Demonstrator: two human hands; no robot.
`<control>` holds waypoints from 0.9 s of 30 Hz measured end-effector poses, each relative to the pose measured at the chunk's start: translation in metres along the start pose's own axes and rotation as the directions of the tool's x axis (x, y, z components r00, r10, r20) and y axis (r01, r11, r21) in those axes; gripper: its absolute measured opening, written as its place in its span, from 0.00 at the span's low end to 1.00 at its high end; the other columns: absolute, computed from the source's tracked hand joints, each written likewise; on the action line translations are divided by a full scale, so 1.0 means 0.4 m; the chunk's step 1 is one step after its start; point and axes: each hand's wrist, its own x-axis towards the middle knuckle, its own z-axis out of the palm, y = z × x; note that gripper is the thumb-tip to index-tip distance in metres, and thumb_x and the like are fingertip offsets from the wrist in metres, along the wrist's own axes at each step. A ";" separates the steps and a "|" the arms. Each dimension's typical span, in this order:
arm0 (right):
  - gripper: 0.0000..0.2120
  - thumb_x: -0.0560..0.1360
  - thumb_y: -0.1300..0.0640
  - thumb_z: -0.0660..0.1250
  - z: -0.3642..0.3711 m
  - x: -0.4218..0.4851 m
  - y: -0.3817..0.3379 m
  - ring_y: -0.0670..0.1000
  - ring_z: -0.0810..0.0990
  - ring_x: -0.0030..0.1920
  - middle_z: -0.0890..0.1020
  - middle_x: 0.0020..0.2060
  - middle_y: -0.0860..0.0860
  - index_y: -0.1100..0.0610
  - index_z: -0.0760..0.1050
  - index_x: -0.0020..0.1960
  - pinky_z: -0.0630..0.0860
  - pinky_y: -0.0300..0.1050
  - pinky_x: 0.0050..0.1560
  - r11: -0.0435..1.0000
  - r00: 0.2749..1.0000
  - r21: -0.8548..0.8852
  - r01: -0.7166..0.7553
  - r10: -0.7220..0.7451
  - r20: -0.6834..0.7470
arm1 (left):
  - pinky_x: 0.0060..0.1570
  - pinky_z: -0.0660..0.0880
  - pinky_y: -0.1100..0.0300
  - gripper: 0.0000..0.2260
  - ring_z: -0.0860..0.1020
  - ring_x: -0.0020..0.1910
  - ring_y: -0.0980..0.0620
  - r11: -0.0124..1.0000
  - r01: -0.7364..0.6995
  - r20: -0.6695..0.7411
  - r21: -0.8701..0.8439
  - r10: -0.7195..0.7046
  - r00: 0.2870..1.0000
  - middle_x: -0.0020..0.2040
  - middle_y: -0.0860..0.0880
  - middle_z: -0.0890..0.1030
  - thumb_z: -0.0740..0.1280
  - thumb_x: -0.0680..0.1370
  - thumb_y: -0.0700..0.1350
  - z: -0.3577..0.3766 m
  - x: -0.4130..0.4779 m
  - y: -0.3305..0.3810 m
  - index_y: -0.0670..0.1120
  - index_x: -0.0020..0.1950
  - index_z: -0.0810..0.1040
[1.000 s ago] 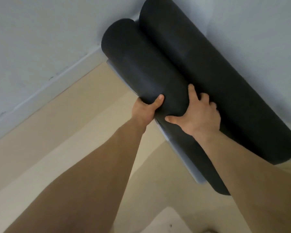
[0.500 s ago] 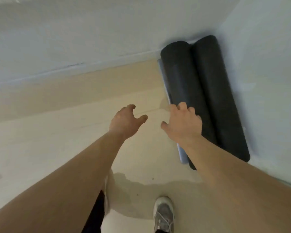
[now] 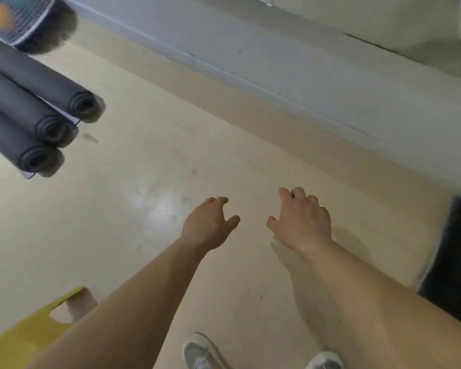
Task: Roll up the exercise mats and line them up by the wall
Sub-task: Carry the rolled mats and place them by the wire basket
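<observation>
Three rolled grey exercise mats point(image 3: 24, 113) lie side by side on the floor at the far left, their coiled ends facing me. At the right edge a dark mat point(image 3: 453, 262) shows only in part. My left hand point(image 3: 208, 225) and my right hand point(image 3: 302, 219) hover over bare floor in the middle, fingers loosely spread, holding nothing. Neither hand touches a mat.
A pale wall with a baseboard point(image 3: 250, 75) runs diagonally across the top. A wire basket point(image 3: 19, 20) stands at the top left. A yellow object point(image 3: 24, 336) sits at the bottom left. My two shoes point(image 3: 202, 352) show at the bottom edge.
Both hands let go of the dark rolled mats by the wall. The view swung left, away from them, and three other rolled mats came into sight.
</observation>
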 end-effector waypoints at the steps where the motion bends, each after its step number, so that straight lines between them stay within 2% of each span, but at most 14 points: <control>1: 0.26 0.78 0.42 0.64 -0.011 0.013 -0.094 0.59 0.73 0.64 0.71 0.65 0.53 0.52 0.65 0.71 0.73 0.54 0.57 0.999 0.999 -0.023 0.043 -0.043 0.003 | 0.67 0.72 0.50 0.28 0.72 0.72 0.48 0.999 0.037 -0.019 -0.027 -0.037 0.999 0.76 0.52 0.70 0.64 0.81 0.59 -0.049 -0.013 -0.090 0.52 0.79 0.65; 5: 0.30 0.79 0.41 0.63 -0.047 0.062 -0.468 0.60 0.73 0.64 0.70 0.68 0.54 0.52 0.62 0.76 0.73 0.53 0.56 0.983 0.987 -0.089 0.162 -0.160 0.036 | 0.66 0.71 0.52 0.28 0.71 0.72 0.49 0.974 0.181 -0.038 -0.133 -0.187 0.982 0.76 0.52 0.69 0.64 0.82 0.58 -0.235 -0.088 -0.423 0.52 0.80 0.65; 10: 0.30 0.79 0.42 0.63 -0.098 0.130 -0.936 0.60 0.72 0.65 0.70 0.69 0.54 0.52 0.62 0.77 0.71 0.52 0.53 0.956 0.960 -0.090 0.279 -0.276 0.045 | 0.66 0.72 0.50 0.29 0.71 0.71 0.47 0.925 0.323 -0.077 -0.199 -0.343 0.936 0.77 0.50 0.68 0.62 0.82 0.59 -0.461 -0.156 -0.794 0.50 0.81 0.62; 15: 0.32 0.80 0.42 0.62 -0.121 0.255 -1.328 0.60 0.70 0.67 0.67 0.72 0.54 0.52 0.58 0.80 0.72 0.53 0.57 0.901 0.909 -0.121 0.417 -0.410 0.079 | 0.65 0.71 0.52 0.28 0.71 0.72 0.48 0.859 0.413 -0.094 -0.303 -0.458 0.884 0.77 0.51 0.67 0.62 0.82 0.59 -0.649 -0.117 -1.077 0.50 0.80 0.63; 21: 0.31 0.80 0.42 0.61 -0.095 0.410 -1.692 0.59 0.72 0.65 0.69 0.70 0.54 0.53 0.60 0.78 0.72 0.52 0.53 0.847 0.873 -0.228 0.481 -0.438 0.213 | 0.64 0.72 0.51 0.29 0.72 0.71 0.46 0.737 0.560 -0.019 -0.378 -0.611 0.791 0.76 0.48 0.67 0.61 0.82 0.58 -0.810 -0.015 -1.421 0.48 0.80 0.62; 23: 0.30 0.79 0.43 0.61 -0.086 0.449 -1.814 0.59 0.72 0.64 0.69 0.69 0.53 0.53 0.60 0.77 0.71 0.51 0.51 0.830 0.867 -0.263 0.491 -0.436 0.243 | 0.65 0.72 0.50 0.29 0.72 0.70 0.45 0.711 0.555 -0.023 -0.432 -0.624 0.781 0.76 0.48 0.67 0.61 0.82 0.58 -0.873 0.027 -1.519 0.48 0.80 0.63; 27: 0.29 0.79 0.44 0.62 -0.045 0.506 -2.051 0.60 0.72 0.64 0.69 0.70 0.54 0.54 0.62 0.76 0.72 0.53 0.56 0.845 0.872 -0.254 0.471 -0.403 0.278 | 0.65 0.72 0.51 0.29 0.73 0.70 0.45 0.700 0.531 -0.018 -0.477 -0.612 0.791 0.76 0.48 0.68 0.62 0.82 0.58 -0.988 0.109 -1.718 0.48 0.80 0.62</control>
